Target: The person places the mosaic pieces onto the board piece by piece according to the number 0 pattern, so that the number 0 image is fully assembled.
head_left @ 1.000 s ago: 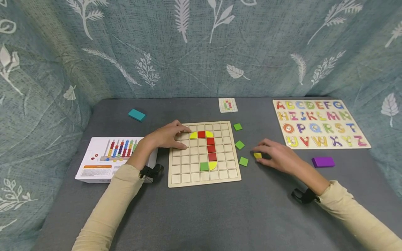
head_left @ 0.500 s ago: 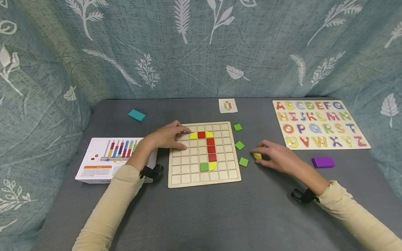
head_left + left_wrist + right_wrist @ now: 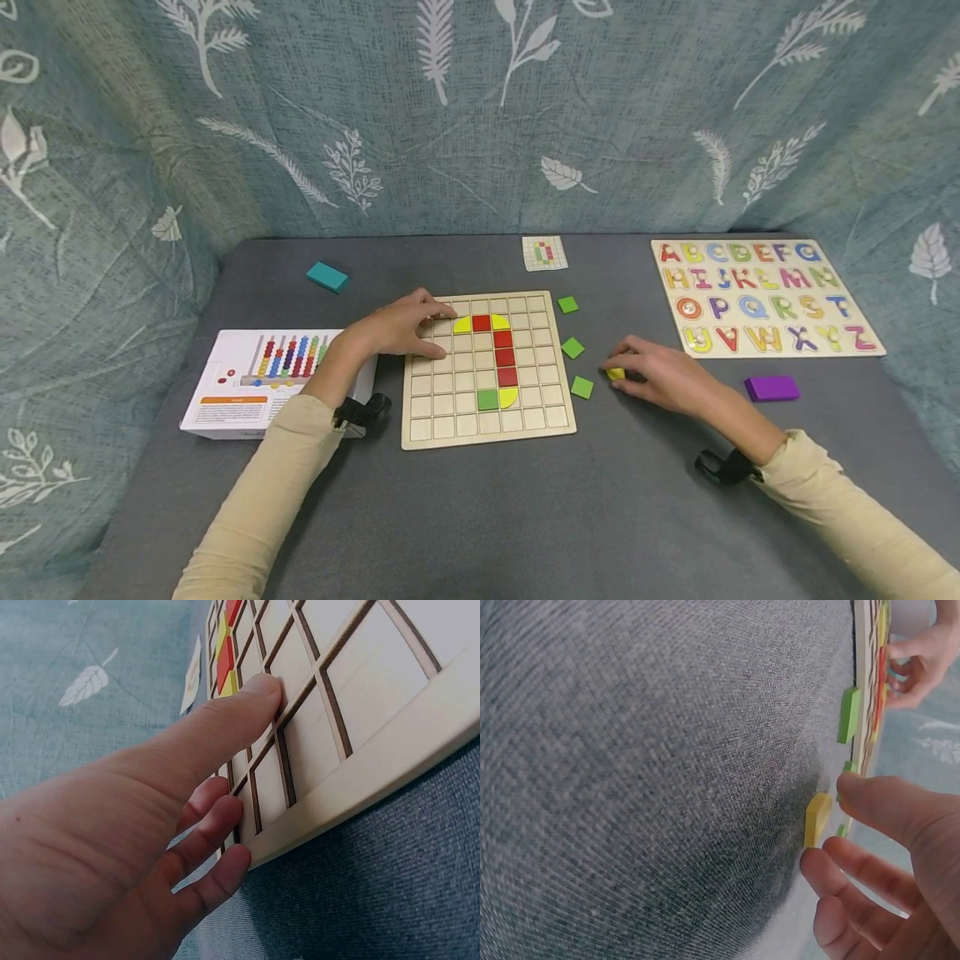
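Note:
A square wooden grid board (image 3: pixel 450 426) lies mid-table, with red, yellow and green tiles set in some of its cells. My left hand (image 3: pixel 401 325) rests on its left part. The left wrist view shows the thumb (image 3: pixel 244 709) lying across the cells and the other fingertips close to the board's edge. To the right of the board, my right hand (image 3: pixel 660 375) has its thumb and fingertips about a yellow tile (image 3: pixel 817 819) low on the table. One fingertip meets the tile's end, and the thumb tip is right by its other side.
Several loose green tiles (image 3: pixel 573 347) lie between board and right hand. A small pattern card (image 3: pixel 544 252) is behind the board. An alphabet puzzle (image 3: pixel 765 297) and purple block (image 3: pixel 772 387) are at right, a white box (image 3: pixel 225 379) and teal block (image 3: pixel 327 276) at left.
The yellow tile looks slightly turned at my right fingertips, and less of it shows in the head view. Both hands stay in nearly the same place.

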{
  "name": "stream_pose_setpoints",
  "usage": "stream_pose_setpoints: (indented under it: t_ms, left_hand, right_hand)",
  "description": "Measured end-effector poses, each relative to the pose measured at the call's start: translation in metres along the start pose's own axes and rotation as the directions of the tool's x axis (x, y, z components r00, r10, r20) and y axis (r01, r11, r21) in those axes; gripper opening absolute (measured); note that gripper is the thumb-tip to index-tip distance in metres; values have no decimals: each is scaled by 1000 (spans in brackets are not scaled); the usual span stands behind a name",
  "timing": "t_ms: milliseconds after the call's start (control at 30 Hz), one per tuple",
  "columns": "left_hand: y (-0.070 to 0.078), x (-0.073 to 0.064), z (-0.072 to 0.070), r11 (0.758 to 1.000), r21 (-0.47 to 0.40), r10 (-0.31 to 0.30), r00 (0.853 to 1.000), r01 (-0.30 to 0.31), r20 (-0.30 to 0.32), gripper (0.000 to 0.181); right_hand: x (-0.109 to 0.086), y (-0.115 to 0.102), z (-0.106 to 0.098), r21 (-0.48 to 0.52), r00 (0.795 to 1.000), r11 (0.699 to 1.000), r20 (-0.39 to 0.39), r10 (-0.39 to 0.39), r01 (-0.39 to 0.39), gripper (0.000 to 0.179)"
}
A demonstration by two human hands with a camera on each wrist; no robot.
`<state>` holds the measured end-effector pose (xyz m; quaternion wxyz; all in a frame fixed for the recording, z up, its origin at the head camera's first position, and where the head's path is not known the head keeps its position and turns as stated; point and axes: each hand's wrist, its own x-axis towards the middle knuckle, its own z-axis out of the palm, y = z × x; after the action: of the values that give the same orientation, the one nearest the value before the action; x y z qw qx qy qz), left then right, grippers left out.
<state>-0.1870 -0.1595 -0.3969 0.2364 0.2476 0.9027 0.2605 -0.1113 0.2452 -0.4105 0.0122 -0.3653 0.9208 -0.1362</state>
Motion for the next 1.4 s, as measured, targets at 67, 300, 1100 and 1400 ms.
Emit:
stream_pose_setpoints:
  t_ms: [67,300,1100,1400]
  left_hand:
    - [0,0,0,1000,2,1,1000,-1,-1,61]
    - [1,0,-1,1000,-9,0,1000,0,14,61]
    - [2,0,-2,1000,-8,-10,1000,10,17,61]
    - [0,0,1,1000,0,-16,1000,16,6,62]
  right_hand:
    - [0,0,0,1,1000,1000,4,1,-1,28]
    - [0,0,1,3,1000,1000,28,5,-5,29]
    - [4,-1,-1,-75,997,996,61,-47,52,30]
    - [4,1,-3,-58,995,996,66,-71,75,29]
